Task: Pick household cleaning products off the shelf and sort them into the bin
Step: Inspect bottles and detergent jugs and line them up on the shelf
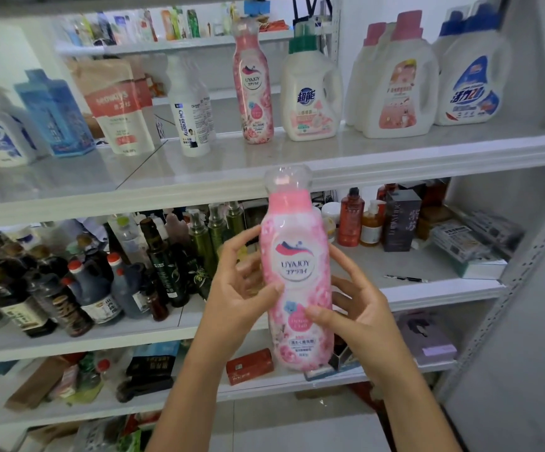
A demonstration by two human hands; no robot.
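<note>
Left hand and right hand clamped from 9 and 3 o'clock on pink UYAJOY bottle — thumbs across the label, bottle upright, clear cap up, held in front of the shelf. At 12 o'clock, standing on that shelf: matching pink bottle — white green-capped jug just beside, at its 3 o'clock.
</note>
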